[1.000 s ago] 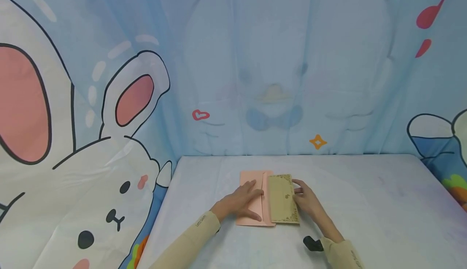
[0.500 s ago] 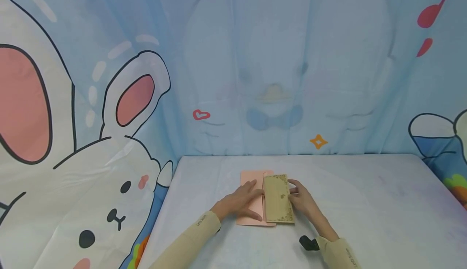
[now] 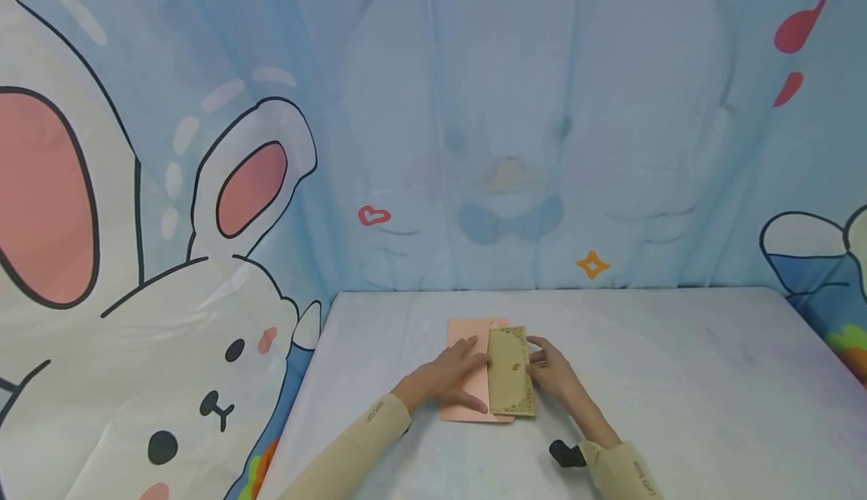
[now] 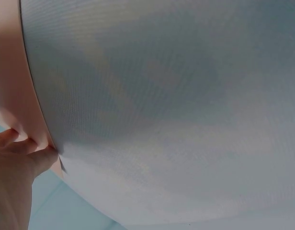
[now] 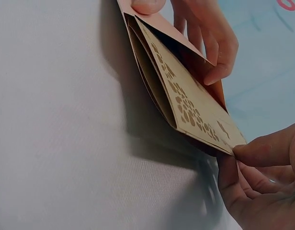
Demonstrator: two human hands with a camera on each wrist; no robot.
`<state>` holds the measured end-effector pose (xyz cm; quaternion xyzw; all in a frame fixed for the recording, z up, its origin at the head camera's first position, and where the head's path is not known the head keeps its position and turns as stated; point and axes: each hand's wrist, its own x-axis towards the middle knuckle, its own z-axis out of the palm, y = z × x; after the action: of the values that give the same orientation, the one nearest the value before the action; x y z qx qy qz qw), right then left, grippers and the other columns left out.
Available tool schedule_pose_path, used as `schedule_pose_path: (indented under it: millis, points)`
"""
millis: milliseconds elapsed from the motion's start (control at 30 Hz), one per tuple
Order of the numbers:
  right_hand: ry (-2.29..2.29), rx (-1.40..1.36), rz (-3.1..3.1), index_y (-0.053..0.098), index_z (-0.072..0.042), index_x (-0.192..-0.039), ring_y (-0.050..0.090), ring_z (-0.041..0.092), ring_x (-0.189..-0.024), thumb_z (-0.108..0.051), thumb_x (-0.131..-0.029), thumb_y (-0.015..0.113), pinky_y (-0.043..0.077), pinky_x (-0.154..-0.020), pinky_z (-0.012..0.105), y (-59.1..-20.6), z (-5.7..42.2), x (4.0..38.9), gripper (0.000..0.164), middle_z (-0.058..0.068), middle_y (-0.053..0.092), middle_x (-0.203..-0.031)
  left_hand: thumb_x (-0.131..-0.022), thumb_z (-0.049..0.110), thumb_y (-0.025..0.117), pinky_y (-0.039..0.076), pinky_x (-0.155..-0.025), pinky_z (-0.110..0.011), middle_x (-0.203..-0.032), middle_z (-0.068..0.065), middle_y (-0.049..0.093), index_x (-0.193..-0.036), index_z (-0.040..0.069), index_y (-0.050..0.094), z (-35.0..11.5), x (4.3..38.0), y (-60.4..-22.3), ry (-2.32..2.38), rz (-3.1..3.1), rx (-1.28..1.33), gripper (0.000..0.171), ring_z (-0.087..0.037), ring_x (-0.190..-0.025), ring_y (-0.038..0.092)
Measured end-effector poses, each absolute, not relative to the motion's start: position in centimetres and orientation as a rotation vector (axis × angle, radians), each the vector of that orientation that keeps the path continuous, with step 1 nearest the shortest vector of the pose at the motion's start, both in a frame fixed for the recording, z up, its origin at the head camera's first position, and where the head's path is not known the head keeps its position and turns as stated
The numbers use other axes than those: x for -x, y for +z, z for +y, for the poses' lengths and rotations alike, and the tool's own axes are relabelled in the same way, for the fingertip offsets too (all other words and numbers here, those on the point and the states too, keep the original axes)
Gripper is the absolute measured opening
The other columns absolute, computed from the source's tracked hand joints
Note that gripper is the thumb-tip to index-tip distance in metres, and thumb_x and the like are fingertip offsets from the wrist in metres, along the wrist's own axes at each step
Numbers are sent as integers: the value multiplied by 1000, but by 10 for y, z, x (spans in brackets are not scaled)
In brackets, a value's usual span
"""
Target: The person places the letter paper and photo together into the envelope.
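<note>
A pink paper envelope (image 3: 477,394) lies on the white-covered table, its mouth facing right. My left hand (image 3: 447,373) rests on it with fingers spread; in the right wrist view one fingertip sits at the parted mouth. A beige folded greeting card (image 3: 509,372) with an ornate brown cut-out pattern (image 5: 188,108) is partly inside the envelope, its left part hidden there. My right hand (image 3: 552,372) pinches the card's outer edge between thumb and fingers, seen close in the right wrist view. The left wrist view catches only the envelope's side (image 4: 18,81) and several fingers of the left hand.
The white tablecloth (image 3: 677,394) stretches out around the envelope. Behind the table hangs a blue curtain (image 3: 433,146) printed with cartoon rabbits. A black strap piece (image 3: 566,454) sticks out by the right sleeve (image 3: 619,470).
My right hand has moved left, sliding the card farther into the envelope, so less of the card shows. The left hand has stayed in place on the envelope.
</note>
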<state>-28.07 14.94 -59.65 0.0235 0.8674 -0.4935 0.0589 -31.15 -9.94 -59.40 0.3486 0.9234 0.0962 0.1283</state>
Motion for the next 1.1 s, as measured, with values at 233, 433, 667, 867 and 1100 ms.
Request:
schedule_pose_path:
  millis: [233, 433, 667, 867, 1100]
  points:
    - [-1508, -46, 2627, 38, 5, -148, 69, 32, -99, -1, -92, 60, 57, -83, 43, -597, 142, 282, 60, 25, 65, -115, -79, 74, 67, 30, -121, -50, -170, -10, 11, -151, 37, 35, -99, 308, -591, 277, 2682, -1025, 87, -32, -157, 15]
    - [-1519, -37, 2625, 40, 6, -147, 69, 30, -97, -2, -93, 61, 58, -81, 40, -600, 137, 283, 58, 24, 66, -114, -78, 75, 66, 30, -121, -50, -170, -8, 11, -152, 39, 33, -99, 308, -591, 275, 2684, -1010, 88, -31, -157, 14]
    - [-1532, -36, 2608, 43, 8, -144, 69, 28, -96, -3, -92, 62, 58, -80, 39, -600, 131, 284, 56, 23, 67, -111, -78, 78, 64, 30, -122, -49, -170, -6, 10, -152, 42, 31, -100, 311, -594, 259, 2688, -1011, 88, -30, -157, 13]
    - [-1530, -32, 2605, 45, 8, -143, 69, 28, -97, -4, -90, 63, 58, -79, 38, -598, 126, 284, 57, 22, 67, -111, -78, 77, 64, 31, -121, -50, -170, -8, 11, -153, 40, 32, -101, 312, -596, 265, 2690, -1032, 89, -32, -157, 15]
    - [-1517, -6, 2605, 45, 9, -142, 69, 26, -96, -2, -89, 62, 58, -77, 37, -599, 123, 286, 57, 21, 66, -110, -79, 77, 64, 32, -120, -51, -170, -6, 9, -153, 42, 30, -100, 311, -596, 271, 2687, -1014, 89, -30, -157, 13]
